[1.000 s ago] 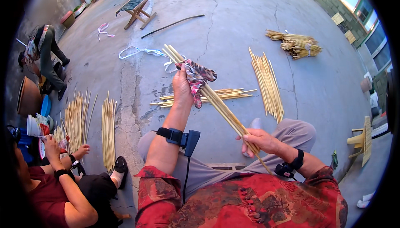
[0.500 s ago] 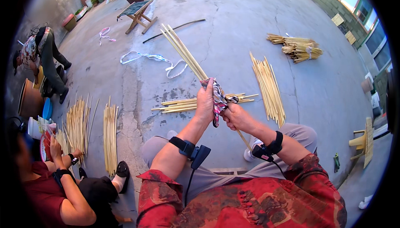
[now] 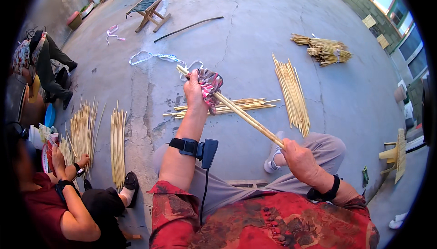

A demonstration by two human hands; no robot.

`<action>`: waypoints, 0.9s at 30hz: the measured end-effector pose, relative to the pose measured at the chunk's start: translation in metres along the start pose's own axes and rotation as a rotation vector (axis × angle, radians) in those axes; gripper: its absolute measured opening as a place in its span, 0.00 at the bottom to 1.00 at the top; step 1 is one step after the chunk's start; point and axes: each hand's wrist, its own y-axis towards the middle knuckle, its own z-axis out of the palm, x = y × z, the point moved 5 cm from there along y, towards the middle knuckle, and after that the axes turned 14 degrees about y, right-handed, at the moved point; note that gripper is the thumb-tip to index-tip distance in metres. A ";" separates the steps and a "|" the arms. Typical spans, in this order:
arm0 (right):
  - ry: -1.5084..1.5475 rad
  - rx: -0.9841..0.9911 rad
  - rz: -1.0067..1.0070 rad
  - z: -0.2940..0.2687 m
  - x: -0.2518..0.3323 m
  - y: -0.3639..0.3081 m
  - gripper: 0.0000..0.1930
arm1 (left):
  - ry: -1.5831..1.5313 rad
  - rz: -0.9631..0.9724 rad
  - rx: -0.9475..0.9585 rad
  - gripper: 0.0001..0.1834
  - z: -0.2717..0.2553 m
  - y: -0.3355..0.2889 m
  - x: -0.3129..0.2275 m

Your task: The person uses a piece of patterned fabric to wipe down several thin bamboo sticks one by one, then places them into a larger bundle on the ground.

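Observation:
Wrapped round a crumpled patterned cloth (image 3: 211, 84), my left hand (image 3: 194, 93) grips the far part of a few pale, thin sticks (image 3: 246, 115). The tips of the sticks poke out just beyond my fingers. My right hand (image 3: 301, 161) is closed on their near ends, low and to the right above my knee. Between both hands the sticks run slanting and bare. On the ground beneath them lies a loose pile of similar sticks (image 3: 248, 105). Another row of sticks (image 3: 291, 96) lies to the right of it.
A tied stick bundle (image 3: 327, 51) lies far right. To my left a seated person (image 3: 59, 194) handles sticks beside two stick rows (image 3: 118, 144). Farther back are a folding stool (image 3: 148, 10), a dark rod (image 3: 186, 28), a pale strap (image 3: 157, 57) and a bending person (image 3: 43, 67).
My hands have moved apart: the left with the cloth went up and left toward the sticks' far tips, the right drew their near ends down and right.

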 end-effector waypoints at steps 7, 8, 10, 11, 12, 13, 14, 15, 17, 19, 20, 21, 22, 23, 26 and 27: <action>1.261 0.463 0.628 0.037 -0.012 -0.004 0.11 | -0.134 0.025 0.112 0.12 0.029 -0.024 -0.013; 1.321 0.474 0.672 0.041 -0.011 -0.002 0.10 | -0.130 0.038 0.141 0.12 0.027 -0.022 -0.013; 1.309 0.454 0.652 0.044 -0.012 0.002 0.09 | -0.147 0.079 0.158 0.13 0.026 -0.015 -0.015; 1.300 0.426 0.641 0.045 -0.013 0.006 0.09 | -0.148 0.087 0.153 0.13 0.025 -0.013 -0.014; 1.300 0.429 0.637 0.049 -0.015 0.010 0.09 | -0.139 0.076 0.173 0.13 0.025 -0.015 -0.012; 1.245 0.409 0.603 0.051 -0.018 0.016 0.09 | -0.130 0.064 0.193 0.13 0.025 -0.017 -0.010; 1.190 0.387 0.568 0.052 -0.019 0.021 0.09 | -0.054 0.069 0.224 0.13 0.026 -0.020 -0.009; 1.191 0.404 0.552 0.055 -0.012 0.029 0.09 | -0.044 0.079 0.203 0.16 0.014 -0.014 -0.001; 1.181 0.366 0.633 0.056 -0.010 0.040 0.10 | -0.071 0.068 0.161 0.16 0.020 -0.019 0.007; 1.179 0.357 0.624 0.059 -0.009 0.049 0.10 | -0.072 0.079 0.191 0.17 0.021 -0.019 0.011; 1.177 0.348 0.618 0.061 -0.008 0.052 0.10 | -0.075 0.078 0.198 0.17 0.021 -0.018 0.011; 1.177 0.346 0.619 0.065 -0.009 0.053 0.10 | -0.080 0.072 0.207 0.17 0.025 -0.021 0.009; 1.177 0.325 0.556 0.067 -0.008 0.054 0.11 | -0.091 0.044 0.186 0.14 0.030 -0.029 0.002; 1.177 0.305 0.494 0.066 -0.008 0.055 0.11 | -0.090 0.043 0.188 0.14 0.030 -0.026 0.004; 1.211 0.321 0.550 0.062 -0.003 0.052 0.11 | 0.058 0.053 0.014 0.13 0.010 -0.016 0.000; 1.212 0.311 0.560 0.058 -0.003 0.047 0.11 | 0.058 0.043 0.023 0.13 0.009 -0.009 0.002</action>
